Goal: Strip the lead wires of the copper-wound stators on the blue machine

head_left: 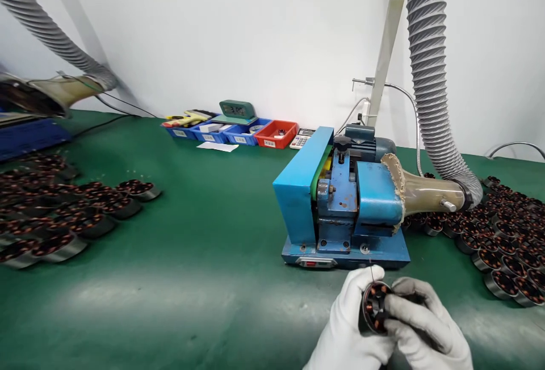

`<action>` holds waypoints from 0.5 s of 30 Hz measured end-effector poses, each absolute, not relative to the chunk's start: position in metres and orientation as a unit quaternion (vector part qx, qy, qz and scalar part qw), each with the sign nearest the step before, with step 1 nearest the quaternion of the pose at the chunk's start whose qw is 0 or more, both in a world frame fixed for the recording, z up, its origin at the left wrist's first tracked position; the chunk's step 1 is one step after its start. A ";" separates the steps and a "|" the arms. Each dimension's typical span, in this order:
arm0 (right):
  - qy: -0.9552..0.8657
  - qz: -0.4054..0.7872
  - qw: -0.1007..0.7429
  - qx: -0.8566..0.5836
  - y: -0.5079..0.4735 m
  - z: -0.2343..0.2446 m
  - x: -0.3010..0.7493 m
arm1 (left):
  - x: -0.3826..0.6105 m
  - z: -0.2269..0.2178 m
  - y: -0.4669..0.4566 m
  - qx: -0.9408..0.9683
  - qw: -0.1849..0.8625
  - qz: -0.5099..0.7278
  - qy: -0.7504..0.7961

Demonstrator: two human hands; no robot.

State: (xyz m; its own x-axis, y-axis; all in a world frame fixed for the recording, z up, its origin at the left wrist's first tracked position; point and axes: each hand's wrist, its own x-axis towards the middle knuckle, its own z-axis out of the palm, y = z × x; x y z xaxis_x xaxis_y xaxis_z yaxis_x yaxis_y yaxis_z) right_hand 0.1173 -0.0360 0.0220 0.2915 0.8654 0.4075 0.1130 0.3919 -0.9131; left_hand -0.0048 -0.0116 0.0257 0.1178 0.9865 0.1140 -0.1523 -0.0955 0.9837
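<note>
Both my hands wear white gloves and are closed around one small round motor stator [375, 306] with copper windings and a dark metal ring. My left hand [349, 324] cups it from the left, thumb near a thin wire sticking up from it. My right hand [426, 324] grips it from the right, fingers curled over its face. The stator is held low, just in front of a blue bench machine [340, 205] on the green table mat [191, 256].
Several finished-looking stators lie in a heap at right [506, 245] and another heap at left [59, 211]. A ribbed grey extraction hose [430, 75] feeds the machine's funnel [426, 194]. Blue and red parts bins [238, 131], a digital clock [237, 110] and a calculator [301, 138] stand at the back.
</note>
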 end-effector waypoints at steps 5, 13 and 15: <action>-0.432 0.451 0.666 -0.408 -0.020 0.042 0.134 | 0.003 0.031 -0.021 0.528 0.509 0.542 0.410; -0.391 0.582 0.564 -0.437 -0.029 0.065 0.135 | -0.014 0.026 -0.011 0.271 0.844 0.336 0.319; -0.469 0.542 0.525 -0.459 -0.030 0.068 0.130 | -0.015 0.026 -0.011 0.253 0.864 0.325 0.290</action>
State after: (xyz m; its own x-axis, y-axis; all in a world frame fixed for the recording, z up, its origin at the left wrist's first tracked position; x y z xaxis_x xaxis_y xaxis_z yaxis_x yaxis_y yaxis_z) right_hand 0.1299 -0.0303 0.0676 -0.0274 0.9996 -0.0043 -0.1394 -0.0081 -0.9902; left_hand -0.0155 -0.0114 0.0257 0.6209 0.7080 -0.3364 -0.4140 0.6606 0.6263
